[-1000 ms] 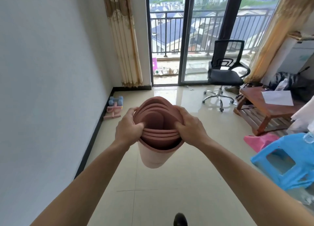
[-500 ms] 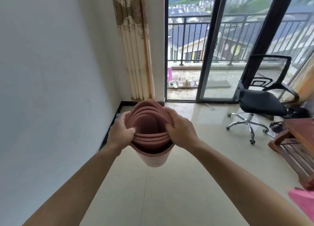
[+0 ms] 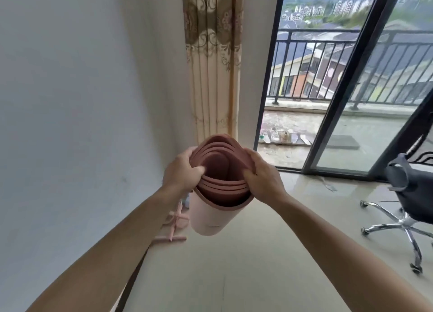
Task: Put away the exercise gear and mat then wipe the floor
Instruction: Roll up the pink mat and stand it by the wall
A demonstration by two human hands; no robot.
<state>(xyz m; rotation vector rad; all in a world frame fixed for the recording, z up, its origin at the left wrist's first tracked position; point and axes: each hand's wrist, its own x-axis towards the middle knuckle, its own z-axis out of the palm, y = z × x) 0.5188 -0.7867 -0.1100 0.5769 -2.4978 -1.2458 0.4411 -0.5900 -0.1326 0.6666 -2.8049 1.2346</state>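
Rolled mat betw. both hands, curtain behind, chair right.

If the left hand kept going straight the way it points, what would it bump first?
The rolled mat: the left hand grips its rim. Beyond that, probably the curtain in the corner, though depth is hard to judge.

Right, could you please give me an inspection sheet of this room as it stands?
Surface: floor, tiled and glossy.
Job's things: mat, rolled, held upright; pink gear on the floor by the wall.
Clutter: shoes out on the balcony.
Grips: left hand and right hand both hold the mat's top rim.
Cables: nothing seen.
Surroundings: curtain, glass door, chair at right.
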